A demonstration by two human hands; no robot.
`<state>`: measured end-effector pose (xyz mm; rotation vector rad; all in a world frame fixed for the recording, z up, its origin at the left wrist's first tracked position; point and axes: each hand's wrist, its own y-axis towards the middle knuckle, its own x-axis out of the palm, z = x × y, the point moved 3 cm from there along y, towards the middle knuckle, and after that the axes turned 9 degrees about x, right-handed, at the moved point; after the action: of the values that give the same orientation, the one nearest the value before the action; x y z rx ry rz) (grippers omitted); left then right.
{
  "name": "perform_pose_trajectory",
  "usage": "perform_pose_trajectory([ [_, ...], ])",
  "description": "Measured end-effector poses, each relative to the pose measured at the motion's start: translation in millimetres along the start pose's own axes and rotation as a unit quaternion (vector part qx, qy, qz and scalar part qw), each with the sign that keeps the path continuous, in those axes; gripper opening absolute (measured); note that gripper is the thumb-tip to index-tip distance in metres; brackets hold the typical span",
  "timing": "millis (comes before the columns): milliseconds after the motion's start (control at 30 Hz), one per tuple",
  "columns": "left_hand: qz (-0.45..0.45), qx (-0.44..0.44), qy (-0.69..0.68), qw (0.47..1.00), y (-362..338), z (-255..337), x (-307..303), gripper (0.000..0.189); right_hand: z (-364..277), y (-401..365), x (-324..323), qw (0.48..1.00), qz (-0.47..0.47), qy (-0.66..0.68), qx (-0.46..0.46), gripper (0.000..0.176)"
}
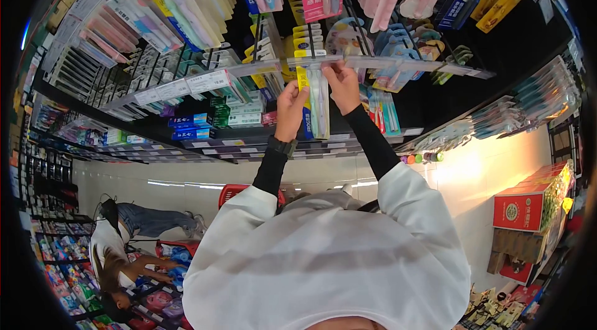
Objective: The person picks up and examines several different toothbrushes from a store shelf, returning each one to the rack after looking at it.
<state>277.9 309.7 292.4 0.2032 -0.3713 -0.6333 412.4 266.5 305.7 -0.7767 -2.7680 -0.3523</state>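
Note:
Both of my hands are at a toothbrush pack with a clear front and a yellow and blue side strip, hanging upright at the shelf's front rail. My left hand, with a dark watch at the wrist, pinches the pack's left edge. My right hand has its fingers closed at the pack's upper right corner, just below the clear label rail. More yellow-topped packs hang on the hook behind the rail.
Toothbrush packs hang on hooks above. Boxes lie on the shelf below left. A red basket is beside my body. Another person is at a shelf at lower left. Red cartons stand at right.

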Motion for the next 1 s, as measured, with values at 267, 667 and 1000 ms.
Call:
perform_pose_trajectory([
  [267, 0.007, 0.032, 0.011, 0.999, 3.0, -10.2, 0.8, 0.018, 16.7, 0.0, -13.3, 1.0, -0.001, -0.011, 0.014, 0.015],
  [667, 0.12, 0.096, 0.088, 0.984, 5.8, -70.2, -19.9, 0.027, 63.0, 2.2, -31.5, 0.997, 0.004, -0.082, 0.006, 0.023],
  [1000, -0.002, -0.235, 0.017, 0.972, -154.4, -172.1, -16.5, 0.021, 236.3, -127.4, -159.4, 0.865, 0.09, -0.462, 0.173, 0.014],
])
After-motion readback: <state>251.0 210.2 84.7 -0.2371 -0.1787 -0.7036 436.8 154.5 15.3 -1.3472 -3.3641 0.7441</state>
